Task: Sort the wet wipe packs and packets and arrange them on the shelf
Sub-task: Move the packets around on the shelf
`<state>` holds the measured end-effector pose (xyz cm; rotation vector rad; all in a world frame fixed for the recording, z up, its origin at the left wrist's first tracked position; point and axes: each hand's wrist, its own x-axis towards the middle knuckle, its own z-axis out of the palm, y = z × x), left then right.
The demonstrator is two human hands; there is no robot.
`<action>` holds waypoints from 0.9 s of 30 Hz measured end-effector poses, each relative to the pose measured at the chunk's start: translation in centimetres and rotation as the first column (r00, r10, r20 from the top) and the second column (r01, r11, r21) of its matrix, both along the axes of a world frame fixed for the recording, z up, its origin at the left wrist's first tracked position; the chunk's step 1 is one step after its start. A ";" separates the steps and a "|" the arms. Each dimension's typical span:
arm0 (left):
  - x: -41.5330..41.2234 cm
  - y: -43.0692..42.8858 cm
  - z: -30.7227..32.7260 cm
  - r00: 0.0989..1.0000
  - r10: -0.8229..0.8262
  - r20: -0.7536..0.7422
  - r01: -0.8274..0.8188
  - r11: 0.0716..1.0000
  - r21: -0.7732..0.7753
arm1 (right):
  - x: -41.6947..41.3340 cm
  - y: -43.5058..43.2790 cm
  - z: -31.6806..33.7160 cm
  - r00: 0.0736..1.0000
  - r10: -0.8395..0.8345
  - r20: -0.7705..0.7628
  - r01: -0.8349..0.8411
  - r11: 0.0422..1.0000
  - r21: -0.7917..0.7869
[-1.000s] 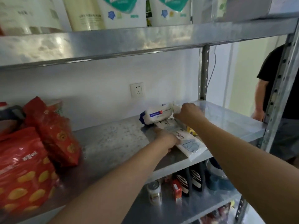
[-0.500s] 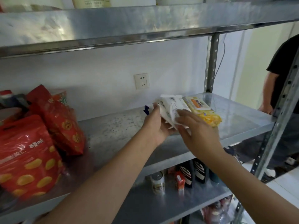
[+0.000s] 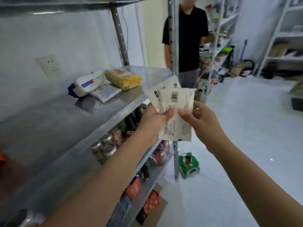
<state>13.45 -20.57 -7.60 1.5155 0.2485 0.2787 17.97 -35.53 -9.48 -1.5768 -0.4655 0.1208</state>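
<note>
You held a fan of flat white packets (image 3: 176, 112) off the front edge of the shelf (image 3: 49, 128), your left hand (image 3: 154, 122) pinching their lower edge under the thumb and your right hand (image 3: 201, 118) closed on the front one. The thin, slick, overlapping sachets could likely have slid apart and fallen to the floor. The soft white pack (image 3: 89, 83) and crinkled yellow pack (image 3: 123, 78) lay touching on the dull metal shelf, over another flat packet (image 3: 106, 94).

Two wet wipe packs (image 3: 105, 81), three flat packets (image 3: 176, 112)
</note>
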 end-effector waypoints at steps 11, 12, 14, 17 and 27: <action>-8.8 -26.7 -10.7 0.631 -0.712 -0.310 0.776 0.569 0.272 | -20.2 -26.7 -10.8 0.662 -0.641 -0.389 0.666 0.741 -0.086; -10.1 -29.3 -11.7 0.578 -0.744 -0.335 0.816 0.514 0.267 | -22.4 -28.8 -11.9 0.603 -0.681 -0.415 0.712 0.694 -0.105; -13.0 -34.5 -13.6 0.491 -0.777 -0.393 0.871 0.421 0.254 | -26.6 -32.9 -14.3 0.488 -0.736 -0.469 0.781 0.608 -0.143; -16.9 -41.9 -16.7 0.377 -0.792 -0.479 0.926 0.317 0.205 | -32.0 -38.7 -17.5 0.330 -0.769 -0.547 0.847 0.498 -0.189; -24.1 -62.5 -27.0 0.227 -0.690 -0.688 0.974 0.165 0.155 | -40.6 -56.6 -26.1 0.024 -0.759 -0.651 0.864 0.343 -0.368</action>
